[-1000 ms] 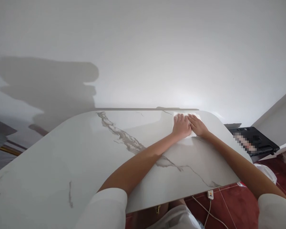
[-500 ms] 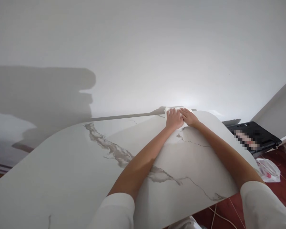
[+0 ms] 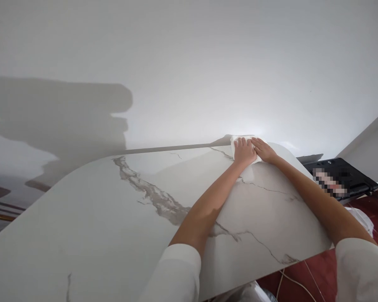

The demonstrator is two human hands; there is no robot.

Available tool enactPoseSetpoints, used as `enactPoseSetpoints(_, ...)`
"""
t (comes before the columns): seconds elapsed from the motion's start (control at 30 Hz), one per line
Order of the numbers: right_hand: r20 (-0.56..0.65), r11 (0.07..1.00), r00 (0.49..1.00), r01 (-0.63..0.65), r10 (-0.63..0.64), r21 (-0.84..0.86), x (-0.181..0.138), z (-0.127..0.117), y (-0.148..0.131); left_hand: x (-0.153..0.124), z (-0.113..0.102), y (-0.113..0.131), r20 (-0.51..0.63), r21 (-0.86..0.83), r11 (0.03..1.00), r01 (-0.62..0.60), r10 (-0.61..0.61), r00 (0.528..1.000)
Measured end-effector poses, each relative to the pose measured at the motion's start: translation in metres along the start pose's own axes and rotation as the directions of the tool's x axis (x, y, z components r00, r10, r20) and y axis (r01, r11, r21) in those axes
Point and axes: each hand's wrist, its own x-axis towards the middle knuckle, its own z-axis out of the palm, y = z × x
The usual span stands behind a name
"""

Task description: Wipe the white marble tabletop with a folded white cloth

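Slides the white cloth (image 3: 232, 144) farther right along the far edge of the counter (image 3: 113, 235) since half a second ago, baring more of the thin vein just left of it. Keeps both hands on top: left hand (image 3: 245, 152) over the middle, right hand (image 3: 265, 151) over the right side, with right fingertips close against the left fingers. Bends the left fingers at the knuckles; stretches the right ones out, pointing toward the left hand. Hides the underside of each grip, so cannot tell clenched on the fabric from merely pressing down. Sets the cloth at the far rim, near the white wall (image 3: 189, 63); cannot tell touching from just short of it. Reaches both bare forearms, out of short white sleeves (image 3: 179, 268), across the pale marble-patterned top, the left one passing over a broad grey-brown streak (image 3: 154, 197). Shows a wide shadow (image 3: 59, 109) on the wall to the left. Off to the right, below the top, shows a black object (image 3: 357, 178), partly pixelated, then a white plastic bag (image 3: 363, 218) partly behind the right arm, and red floor tiles (image 3: 327, 268) with a pale cable.
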Motion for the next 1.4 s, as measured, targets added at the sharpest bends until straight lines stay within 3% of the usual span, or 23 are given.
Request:
enactPoseSetpoints(0.2, 0.006, 0.998, 0.998, -0.064, 0.064, -0.02, -0.033, -0.008, -0.015, -0.025, -0.006, 0.009, 0.009, -0.007, 0.999, -0.053, 0.053, 0.999)
enactPoseSetpoints(0.47, 0.028, 0.992, 0.992, -0.121, 0.123, -0.046, -0.085, -0.019, -0.056, -0.077, -0.024, 0.022, 0.052, 0.007, 0.996, -0.089, 0.088, 0.995)
enactPoseSetpoints(1.0, 0.013, 0.995, 0.998, -0.059, 0.06, -0.081, -0.198, -0.04, -0.139, -0.198, -0.065, 0.05, 0.114, 0.056, 0.986, -0.154, 0.147, 0.983)
enactPoseSetpoints(1.2, -0.03, 0.996, 0.999, -0.038, 0.036, -0.075, -0.223, -0.045, -0.161, -0.223, -0.07, 0.053, 0.095, 0.065, 0.98, -0.185, 0.179, 0.979)
enactPoseSetpoints(1.4, -0.06, 0.997, 0.997, -0.044, 0.04, -0.066, -0.241, -0.049, -0.164, -0.234, -0.07, 0.063, 0.112, 0.037, 0.978, -0.207, 0.202, 0.973)
